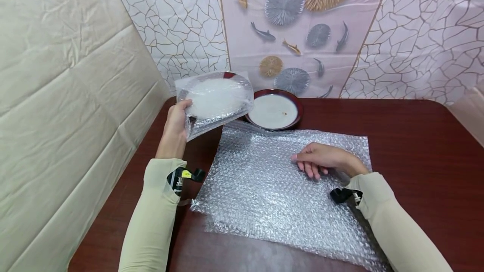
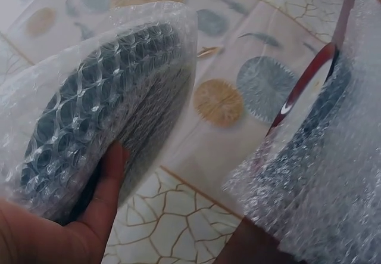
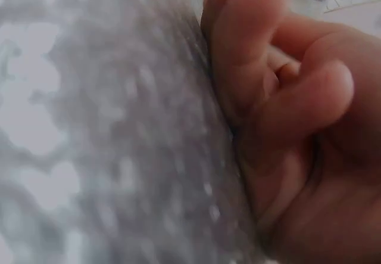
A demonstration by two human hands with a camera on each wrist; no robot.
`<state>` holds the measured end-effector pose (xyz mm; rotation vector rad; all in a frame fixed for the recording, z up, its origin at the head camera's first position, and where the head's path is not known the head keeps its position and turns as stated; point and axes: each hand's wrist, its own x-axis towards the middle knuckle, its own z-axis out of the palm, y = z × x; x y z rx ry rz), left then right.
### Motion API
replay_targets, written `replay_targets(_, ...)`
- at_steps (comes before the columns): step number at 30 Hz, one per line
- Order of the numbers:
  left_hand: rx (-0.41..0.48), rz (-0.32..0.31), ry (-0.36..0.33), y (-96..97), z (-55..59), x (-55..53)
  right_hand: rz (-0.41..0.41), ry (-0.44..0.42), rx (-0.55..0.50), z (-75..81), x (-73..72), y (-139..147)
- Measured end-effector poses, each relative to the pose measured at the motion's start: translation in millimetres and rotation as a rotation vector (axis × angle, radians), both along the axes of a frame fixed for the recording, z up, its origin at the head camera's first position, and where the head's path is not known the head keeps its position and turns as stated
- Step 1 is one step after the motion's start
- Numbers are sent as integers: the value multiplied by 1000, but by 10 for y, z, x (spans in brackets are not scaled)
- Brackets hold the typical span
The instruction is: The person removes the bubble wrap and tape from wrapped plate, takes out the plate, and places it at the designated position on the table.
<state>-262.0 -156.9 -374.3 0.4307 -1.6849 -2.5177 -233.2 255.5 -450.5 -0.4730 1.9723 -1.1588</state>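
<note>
My left hand [image 1: 176,121] grips the near left edge of a plate wrapped in bubble wrap [image 1: 217,99], raised above the back left of the table. Part of its dark red rim shows through the clear wrap. In the left wrist view the thumb [image 2: 110,177] presses on the bubbled side. My right hand [image 1: 321,159] rests on a flat bubble wrap sheet [image 1: 264,192], its fingers loosely curled with nothing held. Close up in the right wrist view, the fingers [image 3: 244,43] lie against the sheet. Behind it sits an unwrapped white plate [image 1: 270,110] with a dark red rim.
The dark red-brown table [image 1: 412,150] reaches back to a patterned backdrop [image 1: 317,37]. A cream padded wall [image 1: 68,95] runs along the left side. The bubble wrap sheet covers the table's middle, and its back edge lies near the unwrapped plate.
</note>
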Motion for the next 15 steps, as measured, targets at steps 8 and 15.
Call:
replay_targets(8,18,-26,28,137,-27,-7,-331,324,-132,316,-32,352)
replay_targets(15,12,-54,20,244,-80,2,-708,604,52,180,-61,637)
